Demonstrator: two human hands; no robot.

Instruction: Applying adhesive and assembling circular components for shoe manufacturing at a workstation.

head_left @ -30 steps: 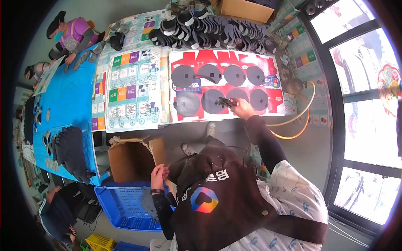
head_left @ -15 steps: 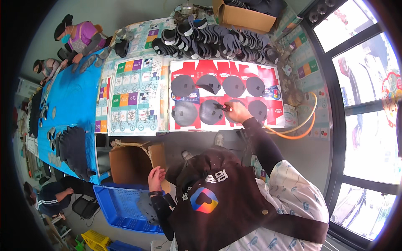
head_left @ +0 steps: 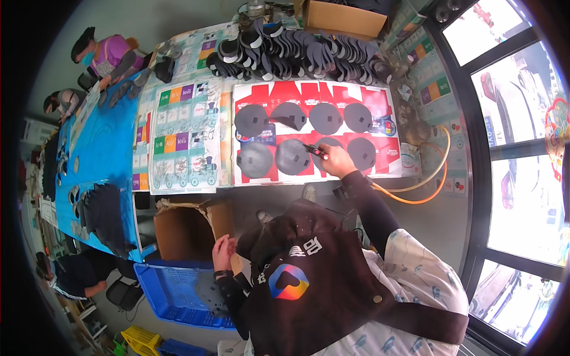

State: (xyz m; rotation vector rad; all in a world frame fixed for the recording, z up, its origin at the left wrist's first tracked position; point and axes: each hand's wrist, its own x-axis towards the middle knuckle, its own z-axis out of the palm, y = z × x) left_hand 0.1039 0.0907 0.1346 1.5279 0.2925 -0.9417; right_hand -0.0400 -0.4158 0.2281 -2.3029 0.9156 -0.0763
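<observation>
My right hand [head_left: 337, 161] is closed round a small black tool with red parts, which looks like a spray gun [head_left: 316, 151]. Its tip points left over the right edge of a dark grey round piece [head_left: 291, 157] in the nearer row. Several such round pieces lie in two rows on a red and white printed sheet [head_left: 270, 95]; one in the far row [head_left: 289, 116] has its near edge folded. The hand partly covers another round piece [head_left: 330, 148]. My left hand [head_left: 223, 252] hangs below table level beside a cardboard box [head_left: 225, 218], fingers loosely bent, holding nothing visible.
Stacked dark curved pieces [head_left: 297, 53] line the table's back, with another cardboard box [head_left: 344, 22] behind. Orange and yellow hoses [head_left: 436, 187] loop at the right. A blue crate [head_left: 160, 296] stands lower left. Co-workers sit by the blue table [head_left: 101, 148]; windows are at right.
My right hand and the tool have shifted slightly right relative to the round piece under the tip. My left hand stays beside the box. The person at lower left has leaned lower.
</observation>
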